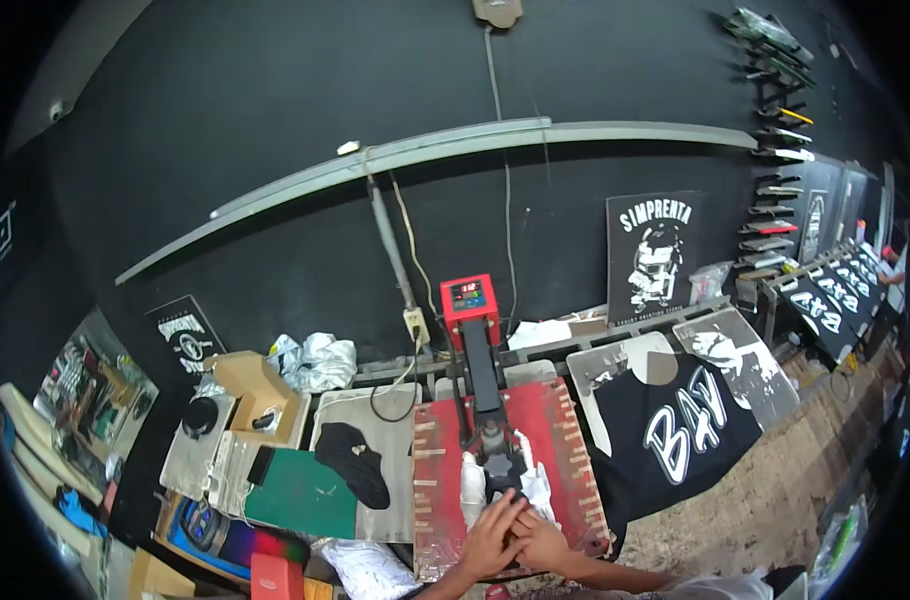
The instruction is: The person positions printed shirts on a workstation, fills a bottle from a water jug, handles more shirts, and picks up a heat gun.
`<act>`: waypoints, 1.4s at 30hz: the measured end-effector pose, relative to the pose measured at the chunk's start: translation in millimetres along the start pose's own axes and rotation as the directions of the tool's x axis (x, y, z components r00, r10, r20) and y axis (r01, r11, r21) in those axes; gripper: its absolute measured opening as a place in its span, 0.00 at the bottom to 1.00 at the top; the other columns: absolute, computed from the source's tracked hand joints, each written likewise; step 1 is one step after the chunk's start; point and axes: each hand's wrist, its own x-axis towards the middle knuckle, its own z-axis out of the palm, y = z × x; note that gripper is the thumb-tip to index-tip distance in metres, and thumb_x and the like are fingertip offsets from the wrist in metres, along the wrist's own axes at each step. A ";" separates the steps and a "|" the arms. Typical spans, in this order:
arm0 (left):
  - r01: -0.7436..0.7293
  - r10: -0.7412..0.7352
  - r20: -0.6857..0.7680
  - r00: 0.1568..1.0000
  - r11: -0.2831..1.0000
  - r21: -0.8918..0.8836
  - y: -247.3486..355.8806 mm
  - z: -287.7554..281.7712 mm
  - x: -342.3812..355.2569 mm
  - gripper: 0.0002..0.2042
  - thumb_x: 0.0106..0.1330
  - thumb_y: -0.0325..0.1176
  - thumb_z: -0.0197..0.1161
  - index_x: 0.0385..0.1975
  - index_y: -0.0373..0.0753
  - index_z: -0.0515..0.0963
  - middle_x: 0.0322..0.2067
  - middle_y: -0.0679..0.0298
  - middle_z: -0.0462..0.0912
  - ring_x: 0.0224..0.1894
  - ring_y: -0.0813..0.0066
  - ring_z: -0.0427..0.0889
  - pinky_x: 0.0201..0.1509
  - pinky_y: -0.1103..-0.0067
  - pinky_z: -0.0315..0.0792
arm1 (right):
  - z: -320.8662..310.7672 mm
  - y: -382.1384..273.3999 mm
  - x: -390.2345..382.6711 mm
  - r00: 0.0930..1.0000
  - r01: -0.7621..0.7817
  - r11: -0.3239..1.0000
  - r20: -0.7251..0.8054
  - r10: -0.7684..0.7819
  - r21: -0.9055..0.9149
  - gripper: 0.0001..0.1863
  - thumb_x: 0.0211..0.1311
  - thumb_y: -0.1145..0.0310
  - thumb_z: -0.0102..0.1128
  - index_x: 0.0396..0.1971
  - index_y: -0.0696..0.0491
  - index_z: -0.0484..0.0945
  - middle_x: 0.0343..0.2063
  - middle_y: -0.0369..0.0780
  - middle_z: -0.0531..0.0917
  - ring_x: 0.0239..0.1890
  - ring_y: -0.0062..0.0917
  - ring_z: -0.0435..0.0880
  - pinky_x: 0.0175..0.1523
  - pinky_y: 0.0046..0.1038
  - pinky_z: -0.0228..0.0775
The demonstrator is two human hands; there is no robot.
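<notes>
A heat press with a red control box (468,298) and black arm (485,385) stands over a red board (440,460) edged with tape. White material (472,490) flanks the press head (498,462) on both sides. My left hand (495,532) and my right hand (538,545) overlap at the black handle (505,492) at the lower middle, fingers bent over it. Much of the handle is hidden under them.
Right are a black shirt (630,430) with white lettering and another board (765,380). Left are a green board (300,495), dark cloth (350,460) and an open cardboard box (250,390). A co-worker (893,270) is at the far right beside printed shirts (825,310).
</notes>
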 end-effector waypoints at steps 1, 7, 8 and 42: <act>0.022 -0.021 -0.029 0.999 0.998 0.059 -12.6 9.3 -2.3 0.34 0.65 0.49 0.64 0.67 0.35 0.66 0.69 0.49 0.64 0.65 0.45 0.68 0.68 0.60 0.63 | 3.3 -0.7 -4.1 1.000 -0.014 1.000 0.000 0.014 0.005 0.25 0.51 0.67 0.62 0.51 0.58 0.76 0.48 0.49 0.78 0.56 0.46 0.74 0.60 0.42 0.69; 0.090 -0.083 -0.112 0.990 0.994 0.059 -26.3 20.0 -3.5 0.32 0.63 0.54 0.65 0.61 0.37 0.73 0.48 0.51 0.82 0.51 0.50 0.78 0.59 0.62 0.69 | 16.5 19.7 -1.0 0.988 -0.154 0.980 0.045 0.150 0.123 0.26 0.51 0.67 0.64 0.53 0.55 0.75 0.45 0.48 0.79 0.45 0.46 0.79 0.50 0.41 0.74; 0.080 -0.073 -0.117 0.990 0.995 0.062 -27.6 21.0 -5.0 0.32 0.63 0.54 0.65 0.61 0.37 0.73 0.48 0.51 0.82 0.51 0.50 0.78 0.59 0.62 0.69 | 21.5 21.7 -4.3 0.989 -0.148 0.982 0.039 0.144 0.116 0.26 0.51 0.67 0.64 0.53 0.55 0.75 0.45 0.48 0.79 0.45 0.46 0.79 0.50 0.41 0.74; 0.088 -0.081 -0.296 0.952 0.996 0.012 -12.1 24.6 -9.3 0.18 0.64 0.47 0.66 0.45 0.39 0.84 0.32 0.55 0.85 0.37 0.55 0.81 0.46 0.65 0.74 | 19.4 10.7 -8.8 0.999 -0.038 0.999 -0.024 0.038 -0.003 0.12 0.49 0.70 0.63 0.36 0.55 0.81 0.37 0.43 0.84 0.41 0.38 0.84 0.46 0.37 0.77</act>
